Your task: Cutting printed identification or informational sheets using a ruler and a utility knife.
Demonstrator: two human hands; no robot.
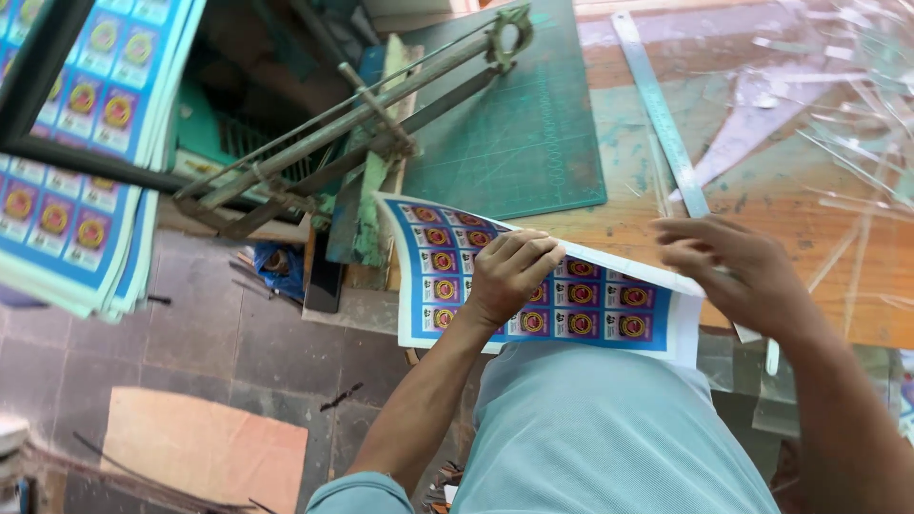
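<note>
A small stack of printed sheets (595, 314), blue with rows of round red and yellow emblems, lies bent over the edge of the wooden table (762, 205) in front of my body. My left hand (509, 271) rests on its middle with the fingers curled over the sheets' upper edge, gripping them. At the sheets' right end, my right hand (733, 271) pinches the top corner with its fingers bent. The left part of the sheets curls upward toward the lever cutter (362, 124).
A long metal lever cutter runs diagonally beside a green cutting mat (519, 124). A steel ruler (662, 114) and clear plastic offcuts (838, 105) lie on the table. A thick pile of the same printed sheets (81, 162) sits at the left. Below are floor tiles and a cardboard piece (205, 443).
</note>
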